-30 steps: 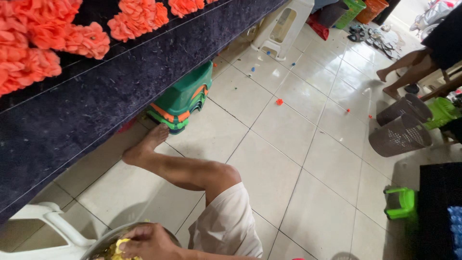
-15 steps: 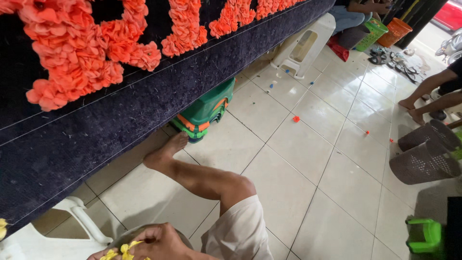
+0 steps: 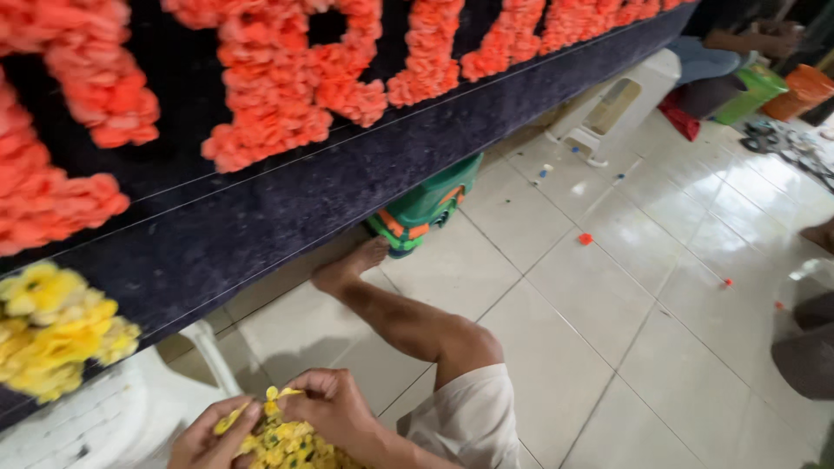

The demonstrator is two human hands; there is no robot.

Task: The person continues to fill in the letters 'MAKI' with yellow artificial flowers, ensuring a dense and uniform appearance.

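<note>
Low in the head view, my left hand (image 3: 207, 434) and my right hand (image 3: 334, 408) close together on a bunch of small yellow flowers (image 3: 282, 439). Both hands pinch into the bunch from either side, over a white plastic stool (image 3: 130, 417). Above them a dark velvet board (image 3: 287, 208) slopes across the view, covered with orange flower clusters (image 3: 278, 95) and, at the left edge, a patch of yellow flowers (image 3: 52, 326). My bare leg (image 3: 400, 317) stretches under the board toward a green and orange plastic stool (image 3: 426, 204).
White tiled floor (image 3: 625, 330) spreads to the right, dotted with small orange bits (image 3: 585, 238). A white stool (image 3: 617, 104) stands under the board's far end. Green and orange buckets (image 3: 782, 87) and another seated person (image 3: 721, 52) are at the top right.
The view has tilted up and left, bringing more of the board and the yellow flower patch into sight. Both hands have risen into view on the yellow flower bunch.
</note>
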